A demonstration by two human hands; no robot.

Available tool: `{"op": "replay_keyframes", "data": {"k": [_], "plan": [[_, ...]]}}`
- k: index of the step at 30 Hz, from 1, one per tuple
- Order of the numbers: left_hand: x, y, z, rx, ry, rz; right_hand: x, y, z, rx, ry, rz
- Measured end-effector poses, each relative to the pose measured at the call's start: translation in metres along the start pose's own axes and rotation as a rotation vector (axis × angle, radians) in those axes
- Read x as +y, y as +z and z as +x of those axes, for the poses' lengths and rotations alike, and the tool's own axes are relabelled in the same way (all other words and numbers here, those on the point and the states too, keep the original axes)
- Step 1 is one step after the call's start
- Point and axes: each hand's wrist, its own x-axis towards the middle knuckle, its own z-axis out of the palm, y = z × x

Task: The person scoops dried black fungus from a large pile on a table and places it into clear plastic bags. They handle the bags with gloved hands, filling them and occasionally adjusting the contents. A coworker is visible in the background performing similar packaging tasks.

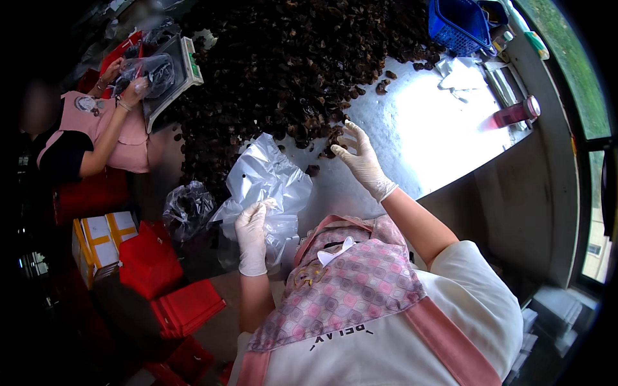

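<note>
A wide pile of dark brown dried pieces, possibly wood ear fungus (285, 67), covers much of the metal table (357, 178). My left hand (253, 231), in a whitish glove, pinches a clear plastic bag (268, 178) that lies crumpled at the near edge of the pile. My right hand (359, 157), gloved the same way, is at the pile's near right edge with its fingers apart and nothing seen in them. A few loose dark pieces lie between the bag and my right hand.
At the left, a co-worker in a pink apron (130, 144) handles a clear bag over a scale (166, 82). Red bags (149, 260) and taped white boxes (104, 239) stand lower left. A blue basket (458, 26) and a jar with a pink body (516, 113) are at the right.
</note>
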Motion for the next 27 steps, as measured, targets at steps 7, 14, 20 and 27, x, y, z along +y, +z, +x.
{"op": "replay_keyframes", "data": {"k": [7,14,20,27], "plan": [[0.004,0.021,-0.008,-0.174,-0.1,0.144,-0.028,0.035,-0.051,-0.697,0.165,-0.012],[0.0,0.022,-0.018,-0.444,0.042,0.291,-0.027,0.047,-0.072,-0.7,0.284,-0.103],[-0.008,0.017,-0.008,-0.453,0.005,0.162,-0.018,0.03,-0.093,-0.405,0.417,0.341],[-0.029,-0.011,0.033,-0.354,0.055,0.319,-0.051,-0.021,-0.112,0.041,0.426,1.104]]}}
